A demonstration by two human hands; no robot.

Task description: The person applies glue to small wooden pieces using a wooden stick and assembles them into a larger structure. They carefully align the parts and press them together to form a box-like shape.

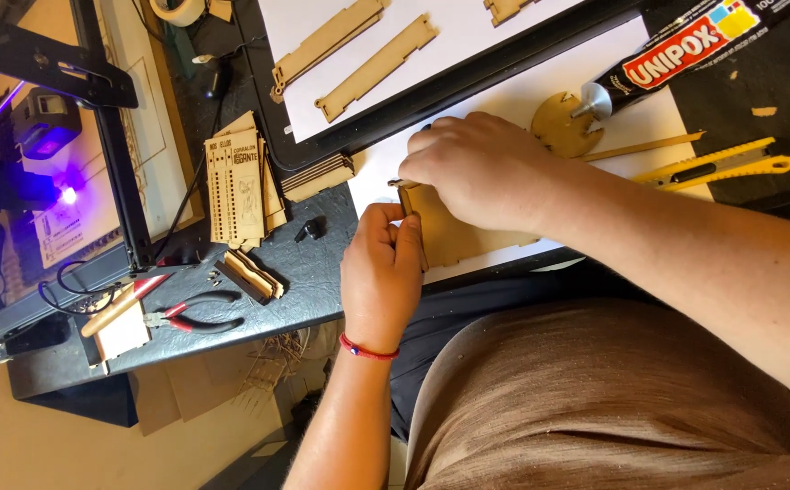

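My left hand [382, 272], with a red cord at the wrist, grips the edge of a thin laser-cut wooden panel [454, 238] that lies on white paper [522, 91]. My right hand [477, 168] presses down on top of the same panel, its fingers curled at a narrow wooden strip along the panel's left edge. Most of the panel is hidden under my hands.
A black glue tube [676, 54] rests on a round wooden disc [563, 127]. A yellow utility knife [717, 165] lies to the right. Slotted wooden strips [372, 68] lie on paper at the top. A stack of engraved wooden panels [241, 186], pliers [191, 313] and a laser engraver [41, 136] sit to the left.
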